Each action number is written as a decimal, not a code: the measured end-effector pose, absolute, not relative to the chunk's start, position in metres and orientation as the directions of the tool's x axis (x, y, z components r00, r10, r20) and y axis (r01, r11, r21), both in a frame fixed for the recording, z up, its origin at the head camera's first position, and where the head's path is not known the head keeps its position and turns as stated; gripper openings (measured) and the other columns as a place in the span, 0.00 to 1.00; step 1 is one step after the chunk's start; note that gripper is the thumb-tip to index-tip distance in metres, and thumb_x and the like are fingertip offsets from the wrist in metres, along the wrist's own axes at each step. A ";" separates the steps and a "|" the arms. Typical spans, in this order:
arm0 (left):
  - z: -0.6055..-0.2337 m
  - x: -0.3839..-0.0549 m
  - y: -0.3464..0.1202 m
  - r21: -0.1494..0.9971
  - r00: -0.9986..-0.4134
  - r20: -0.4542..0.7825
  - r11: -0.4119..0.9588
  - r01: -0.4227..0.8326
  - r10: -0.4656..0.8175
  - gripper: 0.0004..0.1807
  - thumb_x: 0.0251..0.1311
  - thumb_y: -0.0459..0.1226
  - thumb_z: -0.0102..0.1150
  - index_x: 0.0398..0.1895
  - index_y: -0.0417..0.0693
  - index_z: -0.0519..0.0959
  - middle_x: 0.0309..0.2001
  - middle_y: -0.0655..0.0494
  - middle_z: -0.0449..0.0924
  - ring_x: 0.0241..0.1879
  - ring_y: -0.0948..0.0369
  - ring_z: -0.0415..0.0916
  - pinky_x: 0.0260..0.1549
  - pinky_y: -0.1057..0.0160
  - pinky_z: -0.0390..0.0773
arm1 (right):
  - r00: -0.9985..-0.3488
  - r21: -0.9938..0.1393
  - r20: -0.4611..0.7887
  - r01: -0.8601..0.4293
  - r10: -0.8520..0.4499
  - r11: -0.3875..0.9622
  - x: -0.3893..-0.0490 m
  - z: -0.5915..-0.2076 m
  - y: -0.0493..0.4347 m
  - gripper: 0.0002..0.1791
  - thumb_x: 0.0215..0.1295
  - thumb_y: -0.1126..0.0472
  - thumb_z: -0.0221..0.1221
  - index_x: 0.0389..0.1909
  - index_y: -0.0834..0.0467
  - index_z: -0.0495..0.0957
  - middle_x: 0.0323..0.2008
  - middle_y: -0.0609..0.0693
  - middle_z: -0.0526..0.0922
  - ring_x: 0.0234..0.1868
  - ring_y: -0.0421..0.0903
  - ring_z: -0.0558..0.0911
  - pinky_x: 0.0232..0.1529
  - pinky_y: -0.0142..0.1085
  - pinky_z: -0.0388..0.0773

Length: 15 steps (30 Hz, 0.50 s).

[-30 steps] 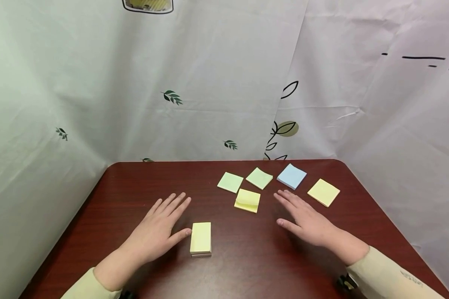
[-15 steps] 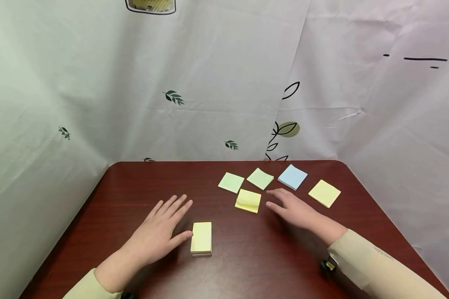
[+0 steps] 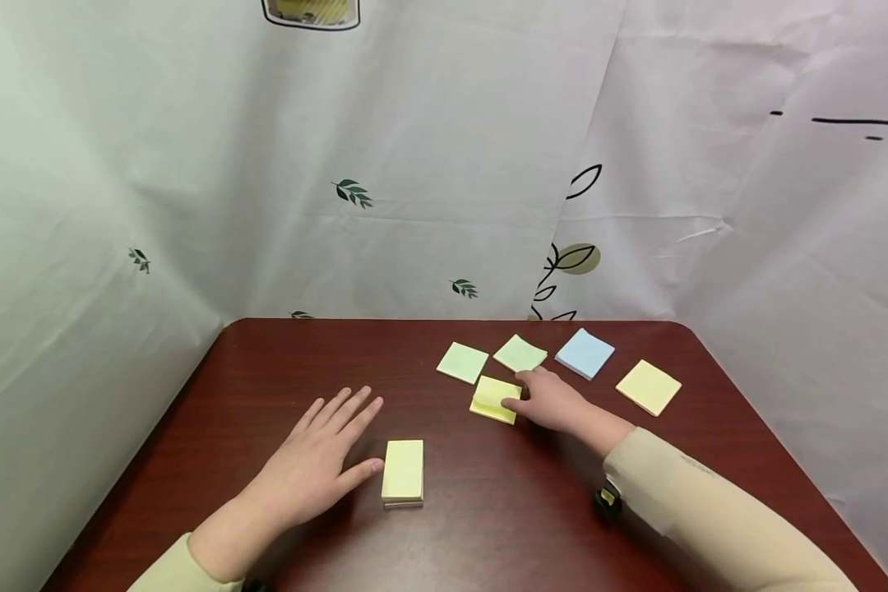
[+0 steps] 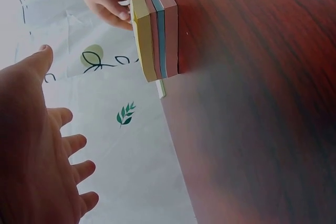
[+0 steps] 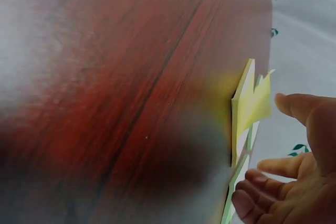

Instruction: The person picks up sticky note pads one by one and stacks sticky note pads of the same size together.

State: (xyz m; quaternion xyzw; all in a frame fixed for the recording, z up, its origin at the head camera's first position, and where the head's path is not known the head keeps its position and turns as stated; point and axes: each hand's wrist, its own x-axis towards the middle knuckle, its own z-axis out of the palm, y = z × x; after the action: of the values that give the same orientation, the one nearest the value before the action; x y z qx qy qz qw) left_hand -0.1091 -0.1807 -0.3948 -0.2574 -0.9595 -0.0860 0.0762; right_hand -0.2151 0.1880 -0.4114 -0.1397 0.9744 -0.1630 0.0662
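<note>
My left hand (image 3: 303, 469) is spread flat, palm down, with the thumb tip beside a small stack of sticky note pads (image 3: 403, 470). In the left wrist view that stack (image 4: 155, 30) shows yellow, pink and blue layers. My right hand (image 3: 553, 400) reaches over the right edge of a yellow sticky note pad (image 3: 494, 398) whose top sheet curls up. From the right wrist, the raised yellow sheet (image 5: 261, 100) stands close to the thumb tip, and thumb and index finger are apart with nothing between them. The other fingers of that hand bend loosely.
Behind the yellow pad lie two pale green pads, one at left (image 3: 462, 363) and one at right (image 3: 520, 353). A blue pad (image 3: 585, 354) and a pale yellow pad (image 3: 648, 387) lie farther right. White printed cloth (image 3: 414, 247) surrounds the dark red table (image 3: 326, 353).
My right hand has moved left from near the blue pad to the curled yellow pad, its fingers bending. The left hand stays in place beside the stack.
</note>
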 end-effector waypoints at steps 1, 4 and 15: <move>-0.395 -0.109 -0.181 0.127 -0.856 0.191 0.853 0.506 0.480 0.43 0.66 0.63 0.50 0.79 0.60 0.52 0.78 0.57 0.48 0.77 0.52 0.44 0.71 0.45 0.43 | -0.952 -0.323 -0.096 -0.247 -0.291 0.914 -0.216 -0.413 0.187 0.36 0.65 0.43 0.62 0.63 0.66 0.73 0.51 0.61 0.77 0.54 0.58 0.77 0.52 0.51 0.74; -0.397 -0.109 -0.181 0.127 -0.857 0.192 0.854 0.505 0.479 0.43 0.66 0.63 0.51 0.79 0.59 0.52 0.78 0.56 0.49 0.77 0.51 0.45 0.71 0.44 0.44 | -0.950 -0.292 -0.136 -0.233 -0.281 0.928 -0.219 -0.415 0.184 0.38 0.63 0.40 0.62 0.63 0.66 0.73 0.55 0.64 0.75 0.58 0.62 0.75 0.54 0.52 0.74; -0.398 -0.109 -0.181 0.158 -0.857 0.186 0.846 0.509 0.480 0.44 0.65 0.63 0.53 0.79 0.58 0.54 0.78 0.56 0.49 0.77 0.54 0.43 0.71 0.44 0.44 | -0.949 -0.242 -0.152 -0.234 -0.275 0.942 -0.222 -0.418 0.179 0.35 0.57 0.42 0.68 0.57 0.63 0.77 0.46 0.59 0.75 0.49 0.58 0.73 0.49 0.50 0.73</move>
State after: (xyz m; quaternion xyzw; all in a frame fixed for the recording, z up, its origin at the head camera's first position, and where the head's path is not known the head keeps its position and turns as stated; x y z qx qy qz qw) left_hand -0.1095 -0.1807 -0.3983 -0.2580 -0.9583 -0.1013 0.0697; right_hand -0.2222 0.1789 -0.4182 -0.1298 0.9810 -0.1112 0.0921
